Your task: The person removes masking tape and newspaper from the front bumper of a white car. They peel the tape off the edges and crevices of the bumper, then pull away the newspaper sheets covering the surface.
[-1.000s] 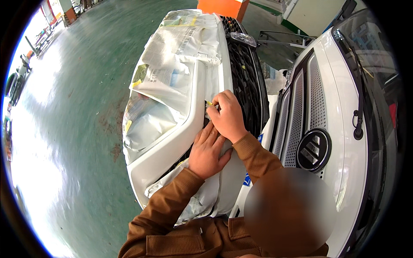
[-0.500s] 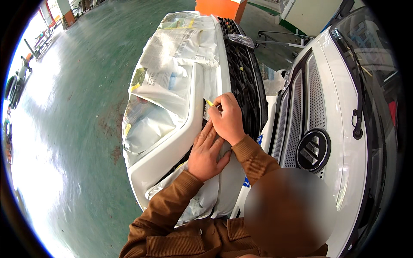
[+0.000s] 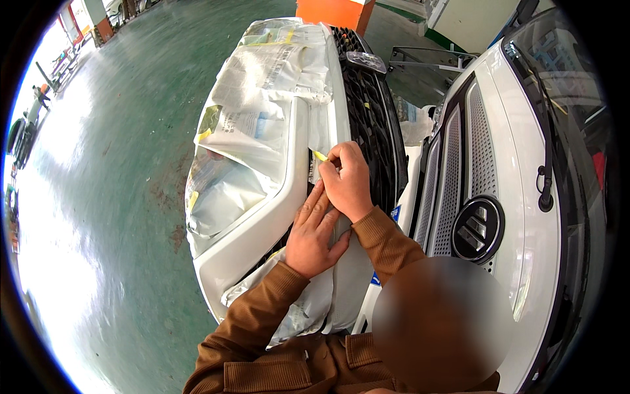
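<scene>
A white car bumper [image 3: 239, 233] lies in front of me, partly covered with newspaper and thin sheeting [image 3: 256, 75] held by strips of yellow tape. Over its slot, my right hand [image 3: 346, 180] pinches a short piece of yellow masking tape [image 3: 320, 155] between thumb and fingers. My left hand [image 3: 314, 236] rests flat on the bumper just below, fingers stretched out, their tips touching or tucked beneath the right hand. A black honeycomb grille [image 3: 374, 125] runs along the bumper's right side. Part of the slot is hidden by my hands.
To the right stands a white vehicle front with a round emblem [image 3: 478, 228], a perforated grille [image 3: 482, 148] and a wiper [image 3: 545, 187]. An orange box [image 3: 336, 13] is at the far end. Beyond it a metal frame stand [image 3: 433, 59] shows. Green floor [image 3: 125, 151] lies left.
Nearly nothing differs. The view has shifted very slightly, and both hands keep their places on the bumper, the right one still pinching the yellow tape.
</scene>
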The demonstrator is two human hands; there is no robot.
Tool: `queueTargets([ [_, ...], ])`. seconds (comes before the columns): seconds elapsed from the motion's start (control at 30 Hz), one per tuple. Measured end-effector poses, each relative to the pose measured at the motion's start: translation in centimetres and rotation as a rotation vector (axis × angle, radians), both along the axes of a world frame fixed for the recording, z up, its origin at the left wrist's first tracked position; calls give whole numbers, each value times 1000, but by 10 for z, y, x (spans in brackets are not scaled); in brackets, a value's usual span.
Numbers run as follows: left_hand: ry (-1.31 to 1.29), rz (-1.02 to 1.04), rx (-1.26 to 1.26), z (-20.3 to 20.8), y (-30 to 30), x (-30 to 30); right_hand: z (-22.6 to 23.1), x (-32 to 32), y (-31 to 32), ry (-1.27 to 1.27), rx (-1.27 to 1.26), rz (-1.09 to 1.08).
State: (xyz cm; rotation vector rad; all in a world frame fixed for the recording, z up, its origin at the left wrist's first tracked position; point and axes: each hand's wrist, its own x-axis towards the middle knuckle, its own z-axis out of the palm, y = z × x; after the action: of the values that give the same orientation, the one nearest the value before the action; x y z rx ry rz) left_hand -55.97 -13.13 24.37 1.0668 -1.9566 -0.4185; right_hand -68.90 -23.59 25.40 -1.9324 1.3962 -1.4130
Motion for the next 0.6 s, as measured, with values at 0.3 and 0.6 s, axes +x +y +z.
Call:
queueTargets([
  [0.3,135,-37,-36,-5,-2,2,-1,-1,-2,-75,24,-24],
  [0.6,238,-34,-33,-4,0,0,0,-2,-3,-136,18,-30],
])
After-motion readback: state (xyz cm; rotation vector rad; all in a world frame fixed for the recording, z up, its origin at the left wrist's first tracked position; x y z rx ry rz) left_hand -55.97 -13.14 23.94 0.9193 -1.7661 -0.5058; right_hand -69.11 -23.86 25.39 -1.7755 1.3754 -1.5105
